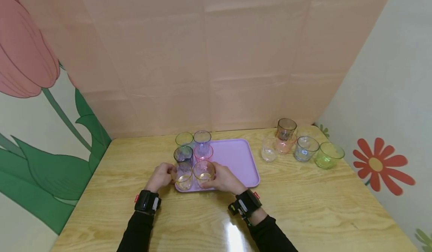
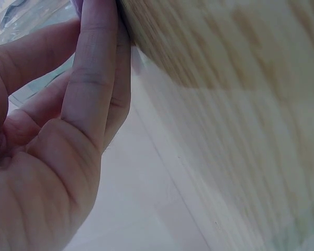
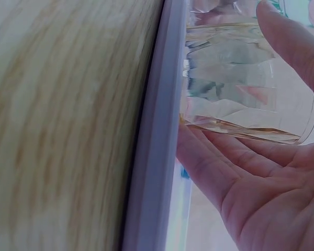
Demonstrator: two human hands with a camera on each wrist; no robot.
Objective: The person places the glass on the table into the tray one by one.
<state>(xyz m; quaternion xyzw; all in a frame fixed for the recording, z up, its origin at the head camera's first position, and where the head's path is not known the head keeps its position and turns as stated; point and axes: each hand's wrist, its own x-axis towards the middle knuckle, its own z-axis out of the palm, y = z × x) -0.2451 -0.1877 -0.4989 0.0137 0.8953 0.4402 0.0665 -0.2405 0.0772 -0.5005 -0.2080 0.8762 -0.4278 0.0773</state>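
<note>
On the left part of a lilac tray (image 1: pixel 236 160) several coloured drinking glasses stand in two columns. My left hand (image 1: pixel 161 175) holds the near-left clear glass (image 1: pixel 184 180) with a yellowish base from its left side. In the left wrist view its fingers (image 2: pixel 91 68) reach down to the tray's edge, partly hiding the glass. My right hand (image 1: pixel 224 179) grips the near-right amber-rimmed glass (image 1: pixel 204 173); the right wrist view shows thumb and fingers on opposite sides of that faceted glass (image 3: pixel 230 78). Behind these are a dark glass (image 1: pixel 183 154) and a pink-rimmed glass (image 1: pixel 203 152).
At the tray's far-left corner stand a greenish glass (image 1: pixel 184 138) and a purple glass (image 1: pixel 202 137). To the right, on the wooden table (image 1: pixel 303 203), are more glasses, among them a clear one (image 1: pixel 269 150), a blue one (image 1: pixel 305 149) and a green one (image 1: pixel 327 156).
</note>
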